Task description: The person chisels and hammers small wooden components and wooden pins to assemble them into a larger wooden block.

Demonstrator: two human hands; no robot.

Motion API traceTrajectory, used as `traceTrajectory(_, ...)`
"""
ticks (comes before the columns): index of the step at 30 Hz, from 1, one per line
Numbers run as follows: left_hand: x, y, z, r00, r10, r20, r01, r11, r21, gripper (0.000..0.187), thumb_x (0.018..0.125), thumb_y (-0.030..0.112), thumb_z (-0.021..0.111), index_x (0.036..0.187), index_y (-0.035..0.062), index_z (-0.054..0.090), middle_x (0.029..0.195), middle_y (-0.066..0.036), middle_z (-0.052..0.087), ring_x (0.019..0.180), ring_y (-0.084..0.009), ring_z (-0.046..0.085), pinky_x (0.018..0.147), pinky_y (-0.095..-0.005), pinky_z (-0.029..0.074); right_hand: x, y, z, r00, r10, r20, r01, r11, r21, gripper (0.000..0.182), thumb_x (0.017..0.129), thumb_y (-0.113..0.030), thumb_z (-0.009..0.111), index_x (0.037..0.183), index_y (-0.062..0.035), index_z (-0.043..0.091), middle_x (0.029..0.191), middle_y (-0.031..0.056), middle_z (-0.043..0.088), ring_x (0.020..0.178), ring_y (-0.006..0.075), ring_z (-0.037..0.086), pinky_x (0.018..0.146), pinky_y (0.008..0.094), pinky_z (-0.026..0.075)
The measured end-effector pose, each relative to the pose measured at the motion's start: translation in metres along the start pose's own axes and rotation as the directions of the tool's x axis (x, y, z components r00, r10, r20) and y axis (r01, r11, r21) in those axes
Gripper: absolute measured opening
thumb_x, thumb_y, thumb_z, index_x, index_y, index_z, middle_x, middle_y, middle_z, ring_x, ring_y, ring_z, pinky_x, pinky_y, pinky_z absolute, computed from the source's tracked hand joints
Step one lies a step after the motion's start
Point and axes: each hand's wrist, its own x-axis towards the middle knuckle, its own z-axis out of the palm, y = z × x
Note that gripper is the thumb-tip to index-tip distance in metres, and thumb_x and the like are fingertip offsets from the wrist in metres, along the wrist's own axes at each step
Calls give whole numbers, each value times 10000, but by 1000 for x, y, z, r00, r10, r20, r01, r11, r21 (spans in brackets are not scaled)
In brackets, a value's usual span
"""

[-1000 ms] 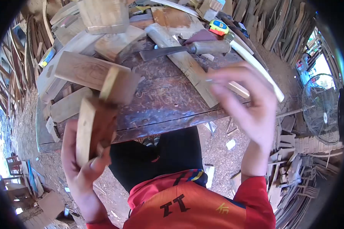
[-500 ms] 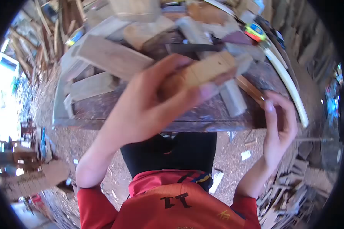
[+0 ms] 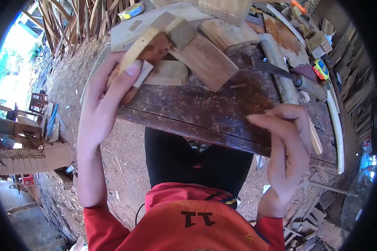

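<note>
My left hand (image 3: 102,96) is closed around a wooden block (image 3: 144,44) with a pale edge and a browner face, raised over the left part of the dark wooden table (image 3: 184,108). My right hand (image 3: 287,134) hovers by the table's front right edge, fingers bent and partly apart, with nothing visible between them. Just past it, a thin wooden strip (image 3: 316,142) shows, partly hidden by the hand. A knife (image 3: 272,68) with a wooden handle lies beyond the right hand, across a long wooden stick (image 3: 276,52).
Several wood pieces lie on the table, among them a brown board (image 3: 209,62) and a smaller block (image 3: 165,73). A yellow tape measure (image 3: 321,69) is at the right, near a curved pale strip (image 3: 337,125). Another tape measure (image 3: 131,11) sits at the far left.
My left hand has carried the block left, away from the middle. My right hand has come in toward the left and no longer touches the thin strip's end. The view has shifted.
</note>
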Motion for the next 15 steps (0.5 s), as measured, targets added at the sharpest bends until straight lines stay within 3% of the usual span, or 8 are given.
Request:
traceTrajectory(4,3,-9,0,995,49,92,-42,996,-75,334,1038,303,637,1210,17,655,1002,-12,654,939,-60,559,833,-220,436,11,-4,18,992,-60,112,58,998,27,287,876,68,541,979,-24,793,1003,104,567,923,216,582,846,303,458)
traceTrajectory(8,4,-5,7,990,78,118,-61,988,-139,336,1022,298,667,1202,15,653,996,-12,655,911,-57,561,798,-219,442,13,-11,21,983,-7,186,3,1000,17,338,827,88,555,999,-62,805,996,116,558,954,249,610,886,363,486)
traceTrajectory(11,1,0,16,989,76,126,-54,984,-170,342,1015,296,678,1198,9,645,989,-13,658,902,-56,566,790,-220,450,9,-6,37,954,-98,282,80,994,73,364,773,88,596,1006,-90,811,996,120,558,954,285,619,905,390,498)
traceTrajectory(15,-3,4,34,979,156,128,-124,967,-224,347,1011,279,675,1209,-3,634,990,-19,672,931,-60,586,827,-224,463,4,-1,60,951,-197,240,162,974,161,382,760,88,635,1039,-110,803,999,106,559,955,310,604,884,422,497)
